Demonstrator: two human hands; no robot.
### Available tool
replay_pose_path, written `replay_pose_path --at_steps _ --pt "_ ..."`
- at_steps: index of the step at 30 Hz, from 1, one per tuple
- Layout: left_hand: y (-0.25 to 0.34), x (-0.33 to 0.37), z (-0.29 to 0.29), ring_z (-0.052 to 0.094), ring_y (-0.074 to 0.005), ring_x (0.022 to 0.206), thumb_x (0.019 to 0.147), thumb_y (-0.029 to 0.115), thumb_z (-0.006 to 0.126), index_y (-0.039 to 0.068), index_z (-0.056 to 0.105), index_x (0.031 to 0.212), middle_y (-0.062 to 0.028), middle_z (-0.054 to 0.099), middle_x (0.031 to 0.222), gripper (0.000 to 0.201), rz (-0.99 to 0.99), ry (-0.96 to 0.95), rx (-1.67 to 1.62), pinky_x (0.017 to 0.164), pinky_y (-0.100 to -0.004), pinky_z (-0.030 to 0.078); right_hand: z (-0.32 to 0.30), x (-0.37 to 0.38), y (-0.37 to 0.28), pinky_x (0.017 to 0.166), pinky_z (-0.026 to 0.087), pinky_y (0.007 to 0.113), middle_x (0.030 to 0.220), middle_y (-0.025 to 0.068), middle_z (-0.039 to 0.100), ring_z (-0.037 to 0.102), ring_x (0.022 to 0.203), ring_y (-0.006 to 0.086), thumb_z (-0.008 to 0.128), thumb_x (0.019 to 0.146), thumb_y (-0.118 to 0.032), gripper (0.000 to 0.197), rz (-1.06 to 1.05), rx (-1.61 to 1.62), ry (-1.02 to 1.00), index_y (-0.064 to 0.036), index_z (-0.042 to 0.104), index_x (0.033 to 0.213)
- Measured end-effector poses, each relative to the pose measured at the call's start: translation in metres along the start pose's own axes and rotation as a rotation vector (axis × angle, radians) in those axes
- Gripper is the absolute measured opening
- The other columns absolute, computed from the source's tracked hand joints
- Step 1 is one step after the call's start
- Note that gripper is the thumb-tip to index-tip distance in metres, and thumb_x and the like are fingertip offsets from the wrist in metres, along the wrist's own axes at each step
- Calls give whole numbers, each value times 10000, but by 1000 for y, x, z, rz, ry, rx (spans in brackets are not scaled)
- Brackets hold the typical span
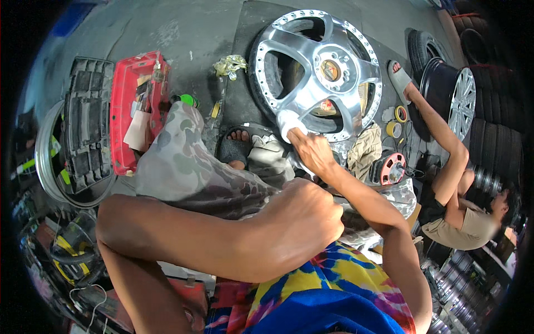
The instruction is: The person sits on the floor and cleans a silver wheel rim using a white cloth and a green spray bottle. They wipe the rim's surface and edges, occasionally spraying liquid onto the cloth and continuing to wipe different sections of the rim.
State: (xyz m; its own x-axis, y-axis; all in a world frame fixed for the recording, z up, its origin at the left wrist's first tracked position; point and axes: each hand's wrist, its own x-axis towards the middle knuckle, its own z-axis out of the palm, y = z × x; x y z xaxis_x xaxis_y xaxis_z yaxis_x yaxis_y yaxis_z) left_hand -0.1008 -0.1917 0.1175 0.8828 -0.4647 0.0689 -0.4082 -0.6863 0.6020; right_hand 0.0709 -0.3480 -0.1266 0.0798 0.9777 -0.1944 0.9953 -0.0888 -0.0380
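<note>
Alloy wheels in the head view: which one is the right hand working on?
The polished silver five-spoke wheel lying flat at centre; the right hand presses a white pad on its rim.

The wheel rim (320,69) is bright polished silver with a gold-brown centre cap, and the pad (289,121) held against it by the right hand (311,151) is white. The trousers (189,167) carry a grey-and-green camouflage pattern; the shirt (334,289) is tie-dyed in blue, yellow, pink and purple. The toolbox (125,106) is red, beside a black tyre tread (86,122). The sandal (236,147) is black. A crumpled rag (229,65) is yellowish. The reel (392,168) is red and pink, the tape rolls (397,119) yellow. The floor (183,28) is grey. Another person's shirt (467,231) is tan.
</note>
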Motion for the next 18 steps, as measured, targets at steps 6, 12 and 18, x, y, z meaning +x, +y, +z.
replay_pose_path --at_steps 6,12,18 --pt "-4 5 3 717 -207 771 804 149 671 62 692 784 -75 660 776 92 -32 -125 19 620 -360 527 4 -31 -2 610 582 360 1202 58 636 713 713 228 560 926 -109 361 21 25 22 -86 602 1284" --pt "1 10 1 723 -203 716 772 149 695 72 715 753 -93 685 774 82 32 -21 41 598 -349 532 1 7 -6 616 599 394 1214 58 643 720 700 270 545 933 -103 340 52 121 115 -97 604 1267" --pt "-2 13 -8 735 -205 719 755 142 707 65 713 743 -62 661 689 79 -32 -74 35 597 -360 548 -11 -16 7 623 568 444 1141 109 656 710 754 326 573 922 -99 315 114 241 12 -89 613 1234"
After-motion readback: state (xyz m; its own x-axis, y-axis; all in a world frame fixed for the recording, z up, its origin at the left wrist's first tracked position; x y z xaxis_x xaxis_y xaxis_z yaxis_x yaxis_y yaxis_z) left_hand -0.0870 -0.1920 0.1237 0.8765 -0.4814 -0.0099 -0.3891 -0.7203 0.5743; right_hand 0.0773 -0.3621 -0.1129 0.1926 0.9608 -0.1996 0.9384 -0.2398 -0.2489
